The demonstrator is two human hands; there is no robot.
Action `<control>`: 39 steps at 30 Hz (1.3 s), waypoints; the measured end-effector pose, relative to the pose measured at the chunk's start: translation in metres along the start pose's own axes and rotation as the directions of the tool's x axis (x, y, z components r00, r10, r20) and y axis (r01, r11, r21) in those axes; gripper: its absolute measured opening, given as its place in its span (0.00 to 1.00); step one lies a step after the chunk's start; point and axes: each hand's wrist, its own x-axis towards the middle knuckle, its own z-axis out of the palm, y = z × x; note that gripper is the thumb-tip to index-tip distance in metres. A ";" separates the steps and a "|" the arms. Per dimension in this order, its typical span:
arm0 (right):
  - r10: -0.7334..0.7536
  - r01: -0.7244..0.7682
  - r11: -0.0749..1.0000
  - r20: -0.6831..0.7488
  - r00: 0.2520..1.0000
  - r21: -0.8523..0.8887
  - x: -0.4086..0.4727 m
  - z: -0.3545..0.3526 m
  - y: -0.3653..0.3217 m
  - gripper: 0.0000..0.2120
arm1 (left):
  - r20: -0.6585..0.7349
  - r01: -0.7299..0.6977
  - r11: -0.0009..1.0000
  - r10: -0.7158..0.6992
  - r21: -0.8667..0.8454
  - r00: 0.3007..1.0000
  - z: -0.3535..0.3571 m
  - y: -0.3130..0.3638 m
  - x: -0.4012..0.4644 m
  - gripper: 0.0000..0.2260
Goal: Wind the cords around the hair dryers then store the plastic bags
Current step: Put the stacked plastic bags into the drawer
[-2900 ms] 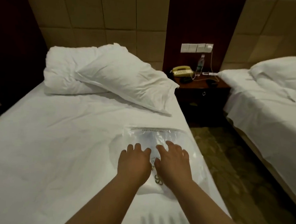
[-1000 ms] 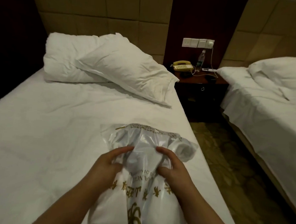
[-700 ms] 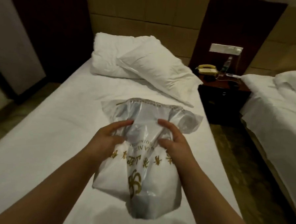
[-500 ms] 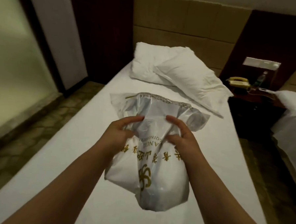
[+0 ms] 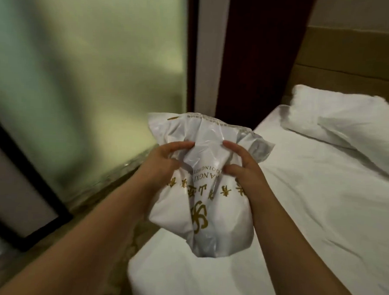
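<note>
A white plastic bag (image 5: 225, 221) with gold lettering and a gold emblem hangs in the air in front of me, above the left edge of the bed (image 5: 309, 221). My left hand (image 5: 163, 163) grips its gathered neck from the left. My right hand (image 5: 242, 170) grips the neck from the right. The bag's open top flares above my fingers, and its rounded lower part bulges below. What is inside the bag is hidden. No hair dryer or cord shows.
White pillows (image 5: 352, 124) lie at the head of the bed on the right. A frosted glass panel (image 5: 92, 63) fills the left, with a dark wooden post (image 5: 250, 60) beside it. A dark-framed door edge (image 5: 25, 183) stands at lower left over patterned floor (image 5: 107, 244).
I have lifted the bag off the bed with both hands gripping its neck. The view has swung left, from the nightstand side to the glass panel.
</note>
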 end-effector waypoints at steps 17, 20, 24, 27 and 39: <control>-0.067 0.097 0.995 0.647 0.759 -0.011 0.088 0.428 0.007 0.26 | -0.666 0.082 0.994 -0.107 -0.068 0.739 -0.378 -0.073 -0.023 0.26; -0.097 0.117 0.993 0.727 0.680 0.023 0.109 0.501 0.007 0.26 | -0.751 0.104 0.993 -0.111 -0.056 0.651 -0.438 -0.080 -0.019 0.26; -0.098 0.121 0.992 0.833 0.545 0.038 0.111 0.600 0.003 0.26 | -0.855 0.146 0.987 -0.138 -0.074 0.500 -0.509 -0.085 -0.040 0.26; -0.093 0.115 0.992 0.894 0.438 0.047 0.095 0.661 0.004 0.25 | -0.900 0.177 0.977 -0.182 -0.120 0.396 -0.552 -0.093 -0.064 0.26; -0.077 -0.018 0.997 0.986 0.148 0.081 -0.058 0.912 0.009 0.24 | -0.987 0.298 0.947 -0.146 -0.119 0.070 -0.740 -0.140 -0.235 0.27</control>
